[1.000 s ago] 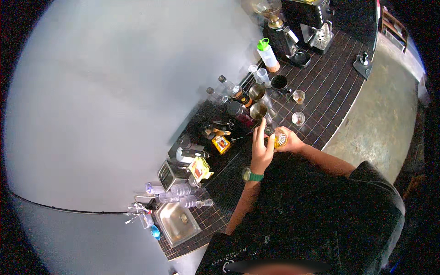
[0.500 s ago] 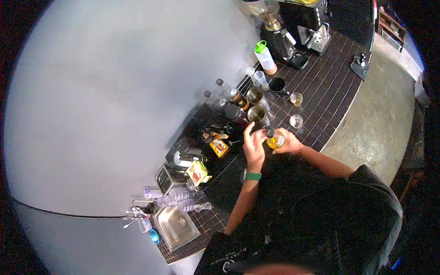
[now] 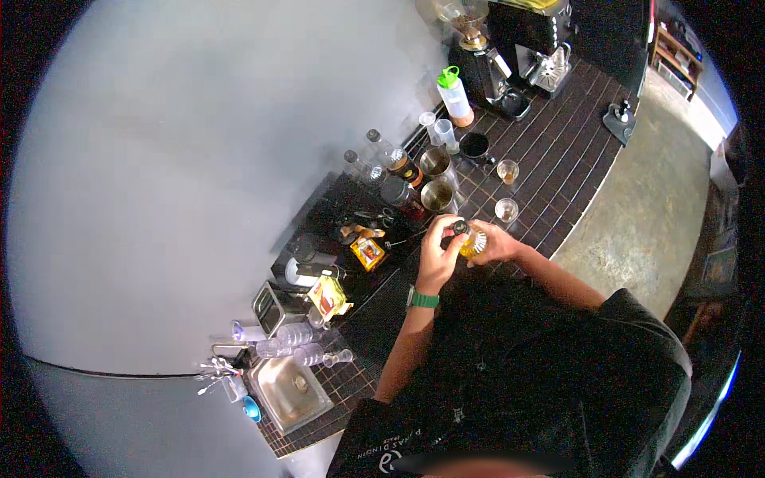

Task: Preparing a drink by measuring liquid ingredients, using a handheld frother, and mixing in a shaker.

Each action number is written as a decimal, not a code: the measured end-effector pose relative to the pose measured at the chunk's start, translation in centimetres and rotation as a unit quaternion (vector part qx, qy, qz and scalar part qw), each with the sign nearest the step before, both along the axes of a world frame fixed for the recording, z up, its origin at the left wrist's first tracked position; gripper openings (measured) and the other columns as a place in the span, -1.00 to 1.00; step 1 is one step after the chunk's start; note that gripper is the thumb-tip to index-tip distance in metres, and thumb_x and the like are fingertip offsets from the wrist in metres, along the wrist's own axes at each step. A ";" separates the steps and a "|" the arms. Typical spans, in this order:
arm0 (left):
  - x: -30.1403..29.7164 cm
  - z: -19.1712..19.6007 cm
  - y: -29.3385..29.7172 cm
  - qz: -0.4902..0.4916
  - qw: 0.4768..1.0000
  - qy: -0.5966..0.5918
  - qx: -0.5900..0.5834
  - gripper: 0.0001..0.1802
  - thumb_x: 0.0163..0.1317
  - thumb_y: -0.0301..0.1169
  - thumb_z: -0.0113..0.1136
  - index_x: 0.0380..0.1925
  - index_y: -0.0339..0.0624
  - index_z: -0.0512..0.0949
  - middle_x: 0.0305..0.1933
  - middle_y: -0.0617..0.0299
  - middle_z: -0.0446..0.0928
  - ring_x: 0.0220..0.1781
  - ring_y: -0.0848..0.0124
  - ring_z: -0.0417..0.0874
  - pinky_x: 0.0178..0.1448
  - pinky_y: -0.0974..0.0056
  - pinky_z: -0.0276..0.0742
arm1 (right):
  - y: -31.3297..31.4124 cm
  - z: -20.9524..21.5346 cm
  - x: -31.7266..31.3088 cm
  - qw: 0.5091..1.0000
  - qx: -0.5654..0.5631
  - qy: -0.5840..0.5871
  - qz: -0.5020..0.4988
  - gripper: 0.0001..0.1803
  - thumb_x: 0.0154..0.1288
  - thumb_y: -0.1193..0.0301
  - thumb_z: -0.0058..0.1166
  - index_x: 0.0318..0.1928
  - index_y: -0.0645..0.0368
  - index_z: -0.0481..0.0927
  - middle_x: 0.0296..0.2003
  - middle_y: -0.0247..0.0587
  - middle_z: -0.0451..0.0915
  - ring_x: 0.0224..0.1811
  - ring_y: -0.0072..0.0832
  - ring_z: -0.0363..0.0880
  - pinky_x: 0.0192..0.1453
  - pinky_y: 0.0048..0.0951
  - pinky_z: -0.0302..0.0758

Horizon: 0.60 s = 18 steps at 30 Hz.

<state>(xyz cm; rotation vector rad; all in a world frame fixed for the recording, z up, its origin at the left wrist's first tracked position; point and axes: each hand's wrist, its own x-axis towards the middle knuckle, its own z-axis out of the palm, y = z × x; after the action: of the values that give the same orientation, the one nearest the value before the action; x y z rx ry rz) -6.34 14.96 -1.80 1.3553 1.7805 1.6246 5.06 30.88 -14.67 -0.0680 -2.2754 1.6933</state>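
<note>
Between my two hands is a clear bottle (image 3: 476, 242) of yellow liquid with a black cap (image 3: 460, 228). My right hand (image 3: 497, 242) wraps round the bottle's body. The fingers of my left hand (image 3: 440, 253), with a green watch band on its wrist, close on the black cap. Just beyond the hands stand two metal shaker tins (image 3: 437, 196). A small clear cup (image 3: 506, 210) sits past the bottle, and a second small cup (image 3: 508, 171) holding some brownish liquid stands farther along the tiled counter.
A dark cup (image 3: 475, 146), a green-capped squeeze bottle (image 3: 455, 97), a coffee grinder (image 3: 496, 80) and an espresso machine (image 3: 546, 68) stand farther back. Tall bottles (image 3: 394, 156) line the wall. Nearer left are a yellow packet (image 3: 368, 253), plastic cups (image 3: 296, 334) and a steel sink (image 3: 291, 394).
My left fingers, which were raised and spread beside the bottle's neck, have closed on its cap. The whole view has shifted slightly, with counter things now farther left.
</note>
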 end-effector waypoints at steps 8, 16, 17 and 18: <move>0.7 1.7 -6.5 0.127 0.992 0.013 -0.004 -0.50 0.25 -0.47 0.37 0.19 -0.24 0.51 0.19 0.10 0.57 0.17 0.28 0.64 0.17 0.20 0.59 | -1.5 14.2 0.7 0.975 0.195 0.071 -0.081 -0.38 0.17 0.17 0.44 0.16 0.22 0.55 0.09 0.06 0.57 0.26 0.01 0.48 0.39 -0.08 0.39; 1.0 -4.3 -21.3 0.355 0.928 -0.071 -0.083 -0.86 0.45 -0.52 0.16 -0.07 -0.33 0.61 0.01 0.14 0.61 -0.01 0.42 0.67 0.12 0.35 0.59 | 0.1 16.9 -1.1 0.963 0.260 0.009 -0.071 -0.51 0.25 0.15 0.40 -0.04 0.31 0.60 -0.16 0.10 0.61 -0.19 0.05 0.64 -0.06 -0.10 0.59; 1.3 -6.9 -23.4 0.410 0.900 -0.118 -0.095 -0.82 0.44 -0.49 0.18 -0.03 -0.32 0.59 0.05 0.11 0.60 0.04 0.35 0.66 0.16 0.29 0.58 | 1.2 18.3 -1.3 0.961 0.262 0.018 -0.081 -0.52 0.25 0.17 0.40 -0.05 0.31 0.60 -0.17 0.09 0.62 -0.23 0.05 0.63 -0.12 -0.13 0.58; 2.0 -9.2 -25.4 0.463 0.864 -0.164 -0.109 -0.79 0.44 -0.45 0.20 0.00 -0.31 0.58 0.08 0.08 0.59 0.10 0.28 0.65 0.21 0.23 0.57 | 2.2 20.6 -1.5 0.958 0.267 0.018 -0.104 -0.53 0.25 0.18 0.40 -0.06 0.32 0.60 -0.20 0.05 0.63 -0.25 -0.04 0.62 -0.14 -0.17 0.56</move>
<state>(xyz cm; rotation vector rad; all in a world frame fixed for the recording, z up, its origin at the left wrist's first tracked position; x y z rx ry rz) -4.37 -10.39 -11.00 0.0258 2.4404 1.8122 3.52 33.06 5.93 -0.1484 -2.5123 0.9318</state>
